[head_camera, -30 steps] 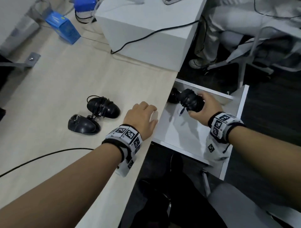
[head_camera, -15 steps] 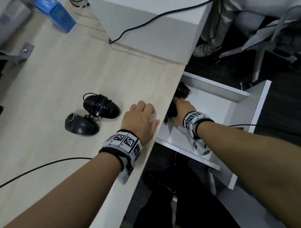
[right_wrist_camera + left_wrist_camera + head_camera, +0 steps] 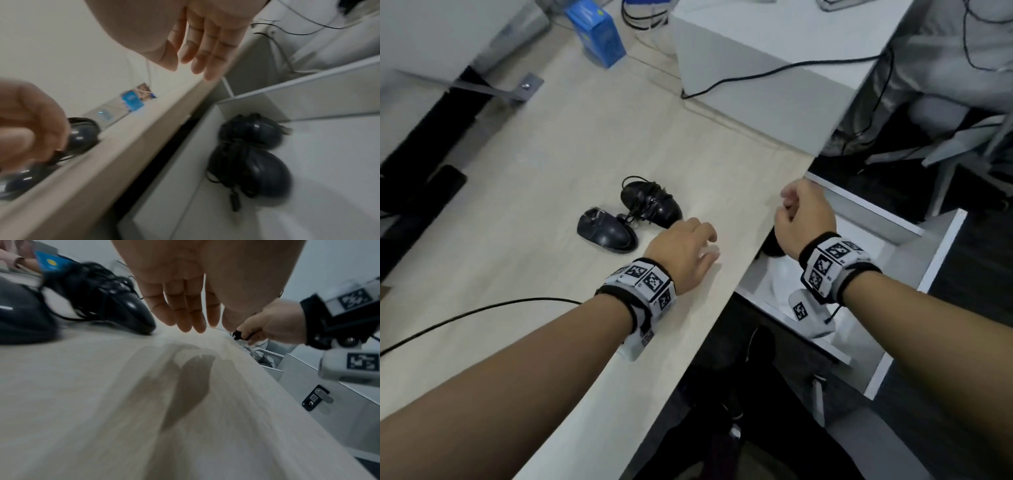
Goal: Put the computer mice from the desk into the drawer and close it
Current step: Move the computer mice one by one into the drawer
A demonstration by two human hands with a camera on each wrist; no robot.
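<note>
The right hand [image 3: 804,219] has let go of the mouse it carried and comes up out of the drawer [image 3: 941,246] empty, fingers loose. Two mice [image 3: 249,155] now lie together against the drawer's inner wall. The left hand [image 3: 681,253] still hovers open over the desk [image 3: 551,154] beside the two mice [image 3: 630,216] left there; the drawer stays open.
</note>
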